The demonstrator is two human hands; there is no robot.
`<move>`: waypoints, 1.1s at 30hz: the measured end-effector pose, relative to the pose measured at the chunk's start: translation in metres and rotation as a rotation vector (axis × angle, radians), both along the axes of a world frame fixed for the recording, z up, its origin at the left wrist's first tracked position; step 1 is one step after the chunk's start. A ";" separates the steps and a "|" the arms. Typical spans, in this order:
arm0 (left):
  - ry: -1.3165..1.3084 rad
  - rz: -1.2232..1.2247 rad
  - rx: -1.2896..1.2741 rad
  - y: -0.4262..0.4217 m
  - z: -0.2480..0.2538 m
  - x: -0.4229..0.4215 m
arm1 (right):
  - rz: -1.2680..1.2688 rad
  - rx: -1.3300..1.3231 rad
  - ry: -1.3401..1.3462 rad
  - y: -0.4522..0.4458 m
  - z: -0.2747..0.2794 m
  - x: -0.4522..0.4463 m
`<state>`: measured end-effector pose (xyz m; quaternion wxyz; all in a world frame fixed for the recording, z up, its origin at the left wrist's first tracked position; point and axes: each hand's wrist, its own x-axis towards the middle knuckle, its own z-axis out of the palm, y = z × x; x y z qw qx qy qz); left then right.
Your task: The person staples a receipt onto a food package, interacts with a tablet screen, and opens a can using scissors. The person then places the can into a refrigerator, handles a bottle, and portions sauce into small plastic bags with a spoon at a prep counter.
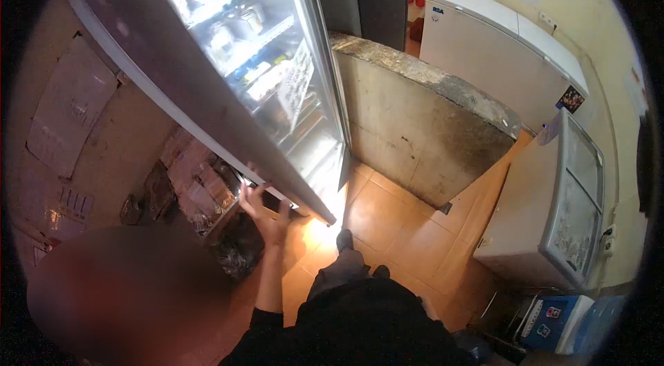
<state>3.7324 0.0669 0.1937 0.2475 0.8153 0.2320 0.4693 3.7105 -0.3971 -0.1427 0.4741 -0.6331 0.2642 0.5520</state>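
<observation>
My left hand (266,219) is raised at the lower outer side of the upright fridge's swung-open door (207,82). Its fingers are spread, the tips at or very near the door; whether they press on it I cannot tell. Behind the door stands the lit fridge interior (242,34), its shelves holding jars and packages too bright to make out. Of my right hand (429,308), only a sliver of skin shows beside my dark top, with its fingers hidden.
A low tiled wall (415,117) adjoins the fridge. Beyond it stands a white chest freezer (484,48), with a glass-topped freezer (546,207) at right. A blue-and-white box (557,323) sits lower right. Stacked cardboard (200,176) lies left; a blur covers the lower left.
</observation>
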 end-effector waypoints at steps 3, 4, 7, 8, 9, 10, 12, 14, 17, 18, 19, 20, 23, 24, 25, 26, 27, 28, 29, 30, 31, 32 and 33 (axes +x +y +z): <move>-0.226 -0.311 -0.579 0.031 0.000 0.010 | 0.073 -0.029 0.057 -0.008 0.006 -0.006; -0.231 -0.305 -0.579 0.041 0.000 0.010 | 0.099 -0.036 0.063 -0.008 0.006 -0.003; -0.152 -0.337 -0.595 0.070 0.003 0.003 | 0.204 -0.056 0.042 0.000 0.004 0.024; -0.174 -0.314 -0.591 0.072 0.002 0.001 | 0.250 -0.058 0.028 0.004 0.004 0.036; -0.215 -0.313 -0.613 0.073 0.001 0.000 | 0.305 -0.066 0.013 0.012 0.006 0.049; -0.256 -0.314 -0.631 0.076 0.002 0.000 | 0.362 -0.068 -0.008 0.022 0.004 0.063; -0.410 -0.396 -0.557 0.092 -0.006 0.003 | 0.506 -0.071 -0.063 0.048 0.001 0.095; -0.447 -0.398 -0.720 0.109 -0.005 0.010 | 0.747 -0.059 -0.177 0.085 -0.008 0.133; -0.282 -0.354 -0.624 0.147 0.010 0.054 | 0.938 0.089 -0.653 0.178 0.001 0.207; -0.197 -0.347 -0.515 0.158 0.015 0.073 | 0.507 0.382 -0.888 0.220 0.061 0.207; -0.125 -0.338 -0.403 0.170 0.021 0.095 | 0.514 0.475 -0.995 0.256 0.135 0.215; -0.053 -0.324 -0.286 0.183 0.023 0.114 | 0.590 0.542 -0.930 0.288 0.226 0.215; 0.192 -0.244 0.079 0.226 0.015 0.164 | 0.553 0.948 -1.201 0.339 0.363 0.191; 0.252 -0.224 0.163 0.238 0.011 0.178 | 0.520 1.032 -1.322 0.348 0.388 0.181; 0.311 -0.216 0.251 0.250 0.006 0.191 | 0.464 1.000 -1.492 0.354 0.399 0.173; 0.356 -0.204 0.320 0.261 0.001 0.203 | 0.407 0.954 -1.658 0.358 0.409 0.166; 0.387 -0.202 0.378 0.271 -0.003 0.214 | 0.321 0.890 -1.777 0.362 0.423 0.162; 0.413 -0.196 0.434 0.280 -0.009 0.224 | 0.237 0.854 -1.818 0.366 0.413 0.162; 0.427 -0.200 0.477 0.288 -0.014 0.234 | 0.175 0.819 -1.837 0.366 0.412 0.163; 0.441 -0.201 0.515 0.296 -0.018 0.242 | 0.106 0.781 -1.855 0.364 0.411 0.163; 0.446 -0.207 0.549 0.302 -0.021 0.252 | 0.020 0.713 -1.878 0.364 0.412 0.161; 0.450 -0.218 0.579 0.306 -0.024 0.259 | -0.043 0.692 -1.908 0.365 0.414 0.160; 0.446 -0.234 0.604 0.309 -0.025 0.270 | -0.099 0.669 -1.941 0.364 0.415 0.159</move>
